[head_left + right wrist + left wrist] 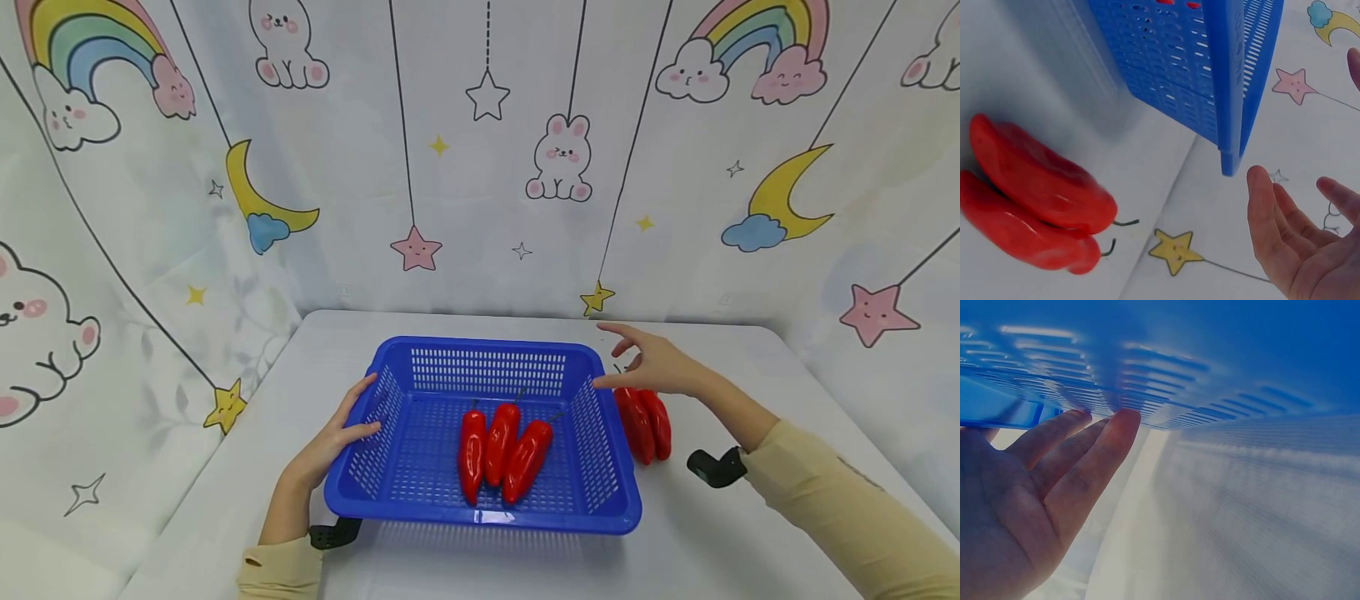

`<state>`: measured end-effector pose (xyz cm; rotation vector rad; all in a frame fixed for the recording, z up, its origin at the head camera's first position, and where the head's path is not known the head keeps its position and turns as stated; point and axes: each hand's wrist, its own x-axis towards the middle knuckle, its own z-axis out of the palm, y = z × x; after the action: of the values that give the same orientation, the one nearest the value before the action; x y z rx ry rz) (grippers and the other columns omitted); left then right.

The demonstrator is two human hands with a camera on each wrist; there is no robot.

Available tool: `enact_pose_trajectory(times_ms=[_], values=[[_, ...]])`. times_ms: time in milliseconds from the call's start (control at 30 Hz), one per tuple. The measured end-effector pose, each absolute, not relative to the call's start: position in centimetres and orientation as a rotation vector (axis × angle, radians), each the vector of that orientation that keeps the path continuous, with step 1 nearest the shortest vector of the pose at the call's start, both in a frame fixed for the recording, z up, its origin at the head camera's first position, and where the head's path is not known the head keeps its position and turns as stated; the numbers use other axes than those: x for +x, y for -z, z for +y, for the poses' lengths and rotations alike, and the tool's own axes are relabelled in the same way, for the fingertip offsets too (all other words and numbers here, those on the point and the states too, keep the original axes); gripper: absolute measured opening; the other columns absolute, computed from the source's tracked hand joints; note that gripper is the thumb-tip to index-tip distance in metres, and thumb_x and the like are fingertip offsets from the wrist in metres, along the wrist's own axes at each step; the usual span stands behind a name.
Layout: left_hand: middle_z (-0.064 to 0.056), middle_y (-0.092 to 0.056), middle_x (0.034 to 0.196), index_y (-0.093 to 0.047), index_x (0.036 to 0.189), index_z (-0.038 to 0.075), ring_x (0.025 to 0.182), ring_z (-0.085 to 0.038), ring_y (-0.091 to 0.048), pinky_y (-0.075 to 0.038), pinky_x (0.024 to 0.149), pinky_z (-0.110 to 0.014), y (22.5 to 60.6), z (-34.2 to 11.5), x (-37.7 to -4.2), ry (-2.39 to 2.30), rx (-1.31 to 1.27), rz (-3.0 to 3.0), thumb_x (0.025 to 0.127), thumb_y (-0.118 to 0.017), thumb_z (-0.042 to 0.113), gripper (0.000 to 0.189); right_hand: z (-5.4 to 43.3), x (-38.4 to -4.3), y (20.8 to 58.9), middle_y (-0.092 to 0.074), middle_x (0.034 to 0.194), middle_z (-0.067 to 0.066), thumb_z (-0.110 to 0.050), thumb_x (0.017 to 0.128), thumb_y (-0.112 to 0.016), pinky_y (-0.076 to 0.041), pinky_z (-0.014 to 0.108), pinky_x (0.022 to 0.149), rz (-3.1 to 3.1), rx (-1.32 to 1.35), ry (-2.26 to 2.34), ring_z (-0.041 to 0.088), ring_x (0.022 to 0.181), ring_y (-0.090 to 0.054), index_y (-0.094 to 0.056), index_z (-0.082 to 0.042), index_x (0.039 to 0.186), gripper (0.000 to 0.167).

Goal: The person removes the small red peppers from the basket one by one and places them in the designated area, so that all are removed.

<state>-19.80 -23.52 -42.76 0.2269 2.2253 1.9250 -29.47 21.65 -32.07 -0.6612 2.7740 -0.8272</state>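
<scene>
A blue plastic basket (480, 521) with slotted walls contains three glossy red chili peppers (502, 446), lying side by side. My left hand (326, 446) grips the basket's left side, thumb over the rim and fingers against the outer wall; the left wrist view shows those fingers (1094, 465) under the slotted side. By the far right corner, my right hand (652, 362) is spread, thumb and fingers apart. The right wrist view shows a gap between this hand and the basket. Two more red peppers (1041, 181) lie on the table just right of the basket.
The white table (720, 533) runs up to a cloth backdrop (487, 183) printed with rabbits, stars, moons and rainbows. Dark straps with small devices sit on both wrists. A shadow falls on the tabletop beside the basket.
</scene>
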Motion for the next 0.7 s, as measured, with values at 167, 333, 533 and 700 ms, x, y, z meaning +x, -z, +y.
enact_pose_trajectory(times_ms=[167,333,533,700], values=[[-0.014,0.001,0.150,-0.008,0.145,0.033,0.126,-0.048,-0.023,-0.046,0.082,-0.049,42.7,-23.5,-19.8,-1.924,0.228,2.229,0.090,-0.049,0.022,0.070,20.6,-29.4,31.8,-0.052,0.117,0.023,-0.046,0.071,-0.073,-0.052,0.030,0.061,2.780,-0.692,0.815,0.025,0.084,-0.061,-0.027,-0.013,0.143,0.091],[-0.014,0.001,0.150,-0.008,0.146,0.033,0.125,-0.048,-0.024,-0.047,0.081,-0.049,42.7,-23.6,-19.7,-1.928,0.230,2.232,0.090,-0.049,0.022,0.070,19.6,-29.4,31.5,-0.052,0.117,0.024,-0.045,0.071,-0.073,-0.053,0.030,0.061,2.770,-0.737,0.819,0.023,0.081,-0.061,-0.029,-0.012,0.142,0.090],[-0.014,0.001,0.150,-0.008,0.146,0.033,0.124,-0.049,-0.025,-0.047,0.079,-0.049,42.7,-23.6,-19.7,-1.935,0.226,2.222,0.090,-0.049,0.021,0.070,18.3,-29.4,31.5,-0.052,0.117,0.024,-0.046,0.070,-0.073,-0.053,0.030,0.062,2.742,-0.773,0.848,0.023,0.081,-0.062,-0.030,-0.014,0.142,0.090],[-0.014,0.002,0.150,-0.008,0.146,0.032,0.126,-0.048,-0.022,-0.045,0.082,-0.050,42.6,-23.5,-19.8,-1.924,0.232,2.234,0.090,-0.049,0.021,0.070,17.2,-29.3,31.4,-0.052,0.118,0.023,-0.047,0.070,-0.073,-0.053,0.030,0.062,2.730,-0.789,0.857,0.022,0.082,-0.062,-0.031,-0.016,0.142,0.089]])
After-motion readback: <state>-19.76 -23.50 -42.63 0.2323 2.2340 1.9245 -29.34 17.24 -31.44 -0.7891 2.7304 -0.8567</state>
